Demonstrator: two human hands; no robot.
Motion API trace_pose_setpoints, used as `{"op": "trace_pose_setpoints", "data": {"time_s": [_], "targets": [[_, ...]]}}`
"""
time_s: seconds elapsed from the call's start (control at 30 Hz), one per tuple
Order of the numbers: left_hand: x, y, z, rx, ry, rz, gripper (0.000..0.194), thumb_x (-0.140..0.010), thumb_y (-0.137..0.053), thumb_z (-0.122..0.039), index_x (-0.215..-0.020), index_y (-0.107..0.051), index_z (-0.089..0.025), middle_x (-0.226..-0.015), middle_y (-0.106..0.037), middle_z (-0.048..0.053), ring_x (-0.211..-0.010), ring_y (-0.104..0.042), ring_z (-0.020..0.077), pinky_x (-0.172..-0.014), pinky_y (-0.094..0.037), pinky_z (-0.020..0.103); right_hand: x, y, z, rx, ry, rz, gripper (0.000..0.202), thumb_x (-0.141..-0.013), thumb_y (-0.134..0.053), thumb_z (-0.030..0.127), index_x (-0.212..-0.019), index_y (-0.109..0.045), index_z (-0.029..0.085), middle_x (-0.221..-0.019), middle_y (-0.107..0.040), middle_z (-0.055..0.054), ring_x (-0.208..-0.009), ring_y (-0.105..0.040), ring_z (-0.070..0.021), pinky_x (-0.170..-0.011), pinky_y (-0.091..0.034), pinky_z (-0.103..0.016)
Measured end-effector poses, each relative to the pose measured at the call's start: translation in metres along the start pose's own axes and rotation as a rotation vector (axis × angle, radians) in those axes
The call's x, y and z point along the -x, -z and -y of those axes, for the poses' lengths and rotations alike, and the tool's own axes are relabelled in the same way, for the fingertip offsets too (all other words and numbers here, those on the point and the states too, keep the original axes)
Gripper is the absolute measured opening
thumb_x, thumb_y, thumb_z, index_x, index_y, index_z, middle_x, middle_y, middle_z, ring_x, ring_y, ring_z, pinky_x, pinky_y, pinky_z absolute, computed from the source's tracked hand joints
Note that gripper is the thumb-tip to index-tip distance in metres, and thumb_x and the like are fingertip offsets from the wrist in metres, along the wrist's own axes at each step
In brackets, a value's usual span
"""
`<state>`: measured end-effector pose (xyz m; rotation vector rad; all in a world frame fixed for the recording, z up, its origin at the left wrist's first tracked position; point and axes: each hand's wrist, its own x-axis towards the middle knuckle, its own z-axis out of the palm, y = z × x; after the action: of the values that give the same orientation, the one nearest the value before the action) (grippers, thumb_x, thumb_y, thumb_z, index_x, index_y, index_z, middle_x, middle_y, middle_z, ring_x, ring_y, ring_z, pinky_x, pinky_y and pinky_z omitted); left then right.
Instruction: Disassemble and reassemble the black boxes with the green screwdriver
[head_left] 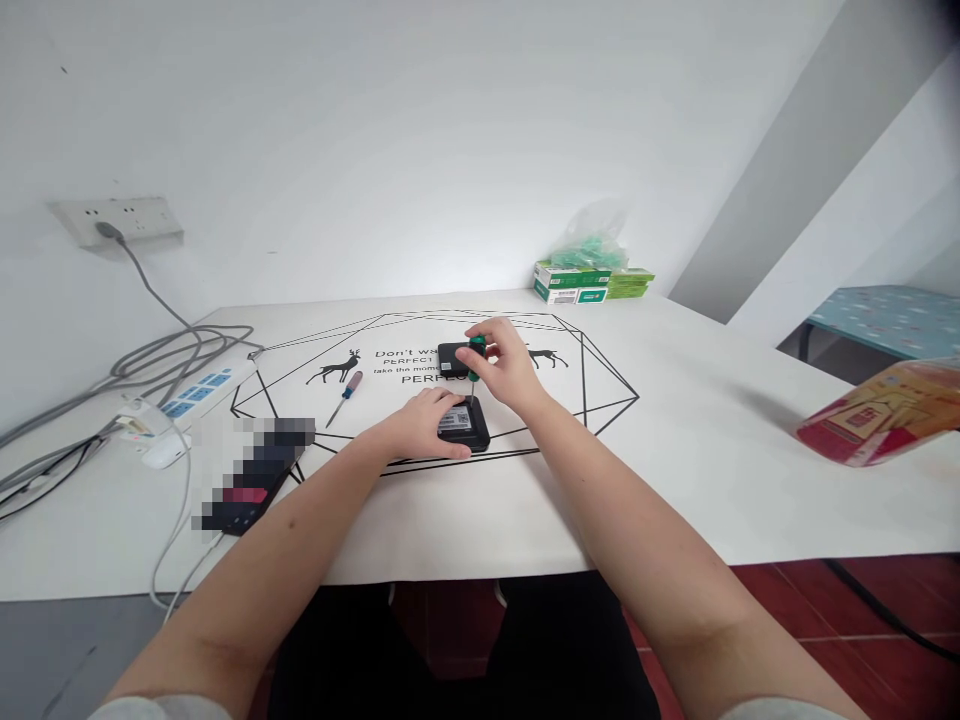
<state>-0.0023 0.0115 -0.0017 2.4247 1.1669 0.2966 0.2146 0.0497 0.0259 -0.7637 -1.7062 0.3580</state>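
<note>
A small black rectangular device (475, 437) with a white printed label lies on the table in front of me. My left hand (418, 424) grips it from the left, thumb along its near edge and fingers across its far side. Pinched in my right hand (507, 368) is a screwdriver (478, 342) with a green handle, held upright. Its shaft points down at the device's far right corner; whether the tip sits in a screw is too small to see. Just behind lies a second black box (450, 358), partly covered by my right hand.
Left of my hands lie another screwdriver (346, 394) and a phone (259, 480) with a blurred screen. A power strip (199, 395) and grey cables (184, 350) occupy the left side. Green-and-white boxes (573, 280) stand by the wall. A red-and-clear plastic package (874, 412) is at right.
</note>
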Motion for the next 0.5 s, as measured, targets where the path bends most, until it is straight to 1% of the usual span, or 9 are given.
{"op": "trace_pose_setpoints", "data": {"time_s": [0.07, 0.13, 0.2, 0.27, 0.37, 0.5], "targets": [[0.0008, 0.001, -0.0013, -0.001, 0.013, 0.014, 0.104, -0.079, -0.08, -0.074, -0.164, -0.049, -0.022, -0.166, -0.046, 0.019, -0.155, -0.043, 0.0443, -0.13, -0.038, 0.06, -0.0021, -0.0015, 0.0032, -0.114, -0.095, -0.043, 0.027, -0.088, -0.082, 0.05, -0.098, -0.072, 0.027, -0.103, -0.068, -0.004, -0.093, -0.063, -0.0217, -0.077, -0.057, -0.038], [0.0015, 0.0017, -0.0019, 0.001, 0.021, 0.022, 0.104, -0.08, -0.08, -0.075, -0.164, -0.048, -0.023, -0.167, -0.046, 0.018, -0.155, -0.043, 0.0441, -0.13, -0.038, 0.06, -0.0038, -0.0025, 0.0047, -0.234, -0.182, -0.029, 0.032, -0.083, -0.086, 0.052, -0.095, -0.071, 0.027, -0.097, -0.067, -0.002, -0.087, -0.061, -0.0195, -0.078, -0.055, -0.037], [0.0017, 0.0021, -0.0022, -0.003, 0.021, 0.021, 0.102, -0.08, -0.08, -0.074, -0.164, -0.049, -0.025, -0.166, -0.047, 0.018, -0.155, -0.043, 0.0443, -0.129, -0.038, 0.061, -0.0047, -0.0024, 0.0052, -0.338, -0.242, 0.0, 0.036, -0.08, -0.089, 0.054, -0.098, -0.072, 0.027, -0.092, -0.066, -0.001, -0.082, -0.059, -0.0182, -0.075, -0.054, -0.036], [0.0016, 0.0024, -0.0023, -0.006, 0.011, 0.018, 0.101, -0.081, -0.08, -0.074, -0.164, -0.049, -0.026, -0.165, -0.048, 0.017, -0.154, -0.044, 0.0445, -0.128, -0.039, 0.06, -0.0049, -0.0015, 0.0054, -0.421, -0.267, 0.01, 0.041, -0.078, -0.09, 0.056, -0.104, -0.073, 0.028, -0.09, -0.065, 0.0, -0.081, -0.059, -0.018, -0.074, -0.053, -0.036], [0.0012, 0.0024, -0.0023, -0.009, -0.006, 0.012, 0.098, -0.08, -0.081, -0.073, -0.162, -0.051, -0.026, -0.163, -0.051, 0.017, -0.152, -0.046, 0.0445, -0.127, -0.04, 0.059, -0.0046, 0.0, 0.0061, -0.537, -0.297, 0.029, 0.047, -0.079, -0.089, 0.06, -0.11, -0.071, 0.029, -0.095, -0.07, 0.0, -0.084, -0.066, -0.0193, -0.078, -0.056, -0.038], [0.0012, 0.002, -0.0017, -0.015, 0.004, 0.007, 0.098, -0.08, -0.081, -0.073, -0.161, -0.052, -0.026, -0.162, -0.051, 0.017, -0.152, -0.046, 0.0447, -0.127, -0.04, 0.06, -0.0034, 0.0001, 0.0056, -0.636, -0.377, 0.109, 0.047, -0.083, -0.082, 0.066, -0.107, -0.066, 0.029, -0.105, -0.076, -0.003, -0.093, -0.072, -0.0226, -0.083, -0.06, -0.041]]}}
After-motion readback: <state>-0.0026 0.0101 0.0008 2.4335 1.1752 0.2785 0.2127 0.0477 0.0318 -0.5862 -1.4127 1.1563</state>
